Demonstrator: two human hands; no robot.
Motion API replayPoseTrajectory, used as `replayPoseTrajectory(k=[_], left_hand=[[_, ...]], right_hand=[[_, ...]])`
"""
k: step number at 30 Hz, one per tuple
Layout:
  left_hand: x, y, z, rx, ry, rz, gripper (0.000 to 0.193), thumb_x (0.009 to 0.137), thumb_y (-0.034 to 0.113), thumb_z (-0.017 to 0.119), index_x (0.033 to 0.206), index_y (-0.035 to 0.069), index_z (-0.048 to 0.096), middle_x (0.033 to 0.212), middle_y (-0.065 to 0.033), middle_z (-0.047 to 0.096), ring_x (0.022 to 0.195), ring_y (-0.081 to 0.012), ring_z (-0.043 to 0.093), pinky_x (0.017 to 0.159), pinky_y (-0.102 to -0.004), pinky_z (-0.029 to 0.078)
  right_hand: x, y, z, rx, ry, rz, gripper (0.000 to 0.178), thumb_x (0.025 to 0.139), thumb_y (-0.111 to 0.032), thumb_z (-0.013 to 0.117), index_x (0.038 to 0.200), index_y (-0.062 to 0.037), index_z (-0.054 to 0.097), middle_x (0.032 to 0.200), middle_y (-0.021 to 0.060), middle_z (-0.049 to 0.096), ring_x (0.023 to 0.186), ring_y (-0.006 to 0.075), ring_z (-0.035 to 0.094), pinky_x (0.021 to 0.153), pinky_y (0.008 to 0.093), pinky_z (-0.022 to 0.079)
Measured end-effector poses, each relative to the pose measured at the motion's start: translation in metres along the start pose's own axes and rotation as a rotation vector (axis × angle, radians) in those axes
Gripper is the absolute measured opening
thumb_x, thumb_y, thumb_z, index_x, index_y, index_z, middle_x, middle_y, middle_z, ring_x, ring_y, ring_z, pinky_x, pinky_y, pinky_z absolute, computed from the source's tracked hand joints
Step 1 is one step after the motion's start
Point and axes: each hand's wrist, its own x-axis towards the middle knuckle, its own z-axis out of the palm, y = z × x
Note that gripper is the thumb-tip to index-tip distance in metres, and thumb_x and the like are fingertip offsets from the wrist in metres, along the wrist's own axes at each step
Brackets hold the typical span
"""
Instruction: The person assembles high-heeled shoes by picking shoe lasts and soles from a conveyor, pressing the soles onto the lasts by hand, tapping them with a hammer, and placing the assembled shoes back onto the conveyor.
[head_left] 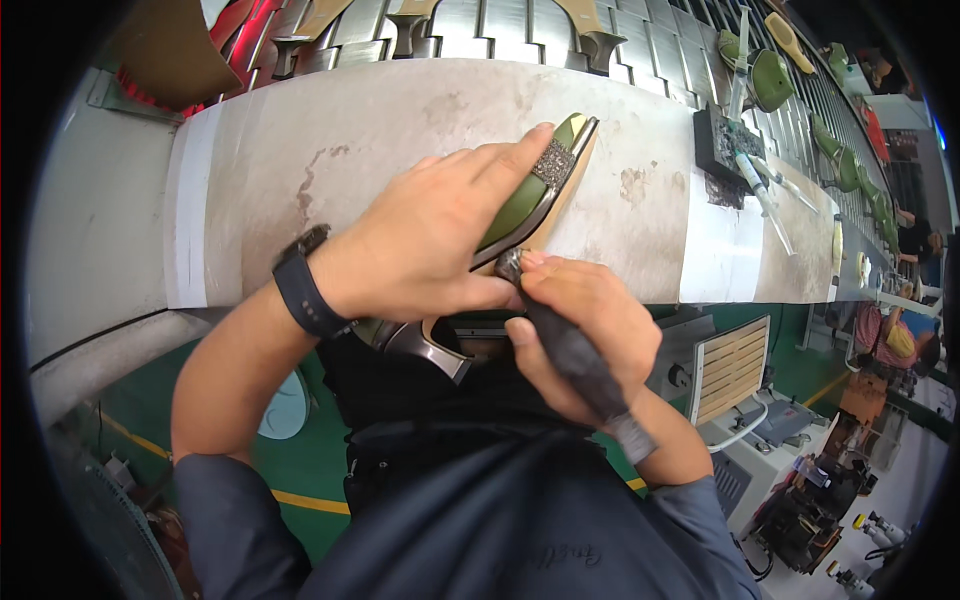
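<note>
My left hand (430, 225) lies over a green high-heeled shoe (516, 210), pressing it on its side against the edge of the worn, pale worktable (360, 120). The shoe has a glittery band near the toe, a tan sole and a dark metallic heel, which sticks out below my wrist. In my right hand (600, 320) is a tool with a thick, dark, wrapped handle (575, 362). Its rounded, shiny end touches or nearly touches the sole edge near the middle of the shoe. My left thumb is right beside that end.
A black block (712, 145) at the right of the table holds syringes, with more syringes (768, 200) lying by it. Beyond the table runs a metal slat conveyor (470, 35) carrying shoes. A slatted wooden panel (730, 370) stands at right, and a pale blue stool (286, 405) below left.
</note>
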Motion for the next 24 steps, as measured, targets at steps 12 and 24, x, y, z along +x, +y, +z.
replayPoseTrajectory(k=[12,24], left_hand=[[-0.013,-0.003,0.006,-0.069,0.161,-0.143,0.047,0.099,0.025,0.069,0.138,-0.001,0.063,0.109,-0.0192,0.071,0.099,-0.0389,0.067,0.089,-0.0442,0.053],[-0.014,-0.005,0.011,-0.108,0.198,-0.155,0.045,0.095,0.021,0.073,0.134,-0.001,0.065,0.108,-0.0194,0.072,0.097,-0.0394,0.067,0.087,-0.0445,0.053]], right_hand=[[-0.002,-0.011,0.012,0.014,-0.079,0.032,0.036,0.074,-0.001,0.085,0.106,0.0074,0.072,0.105,0.0214,0.075,0.095,0.036,0.075,0.085,0.0401,0.064],[0.012,0.001,0.008,0.2,-0.263,0.024,0.038,0.069,-0.002,0.087,0.104,0.0048,0.073,0.109,0.0205,0.075,0.094,0.0334,0.075,0.08,0.0383,0.064]])
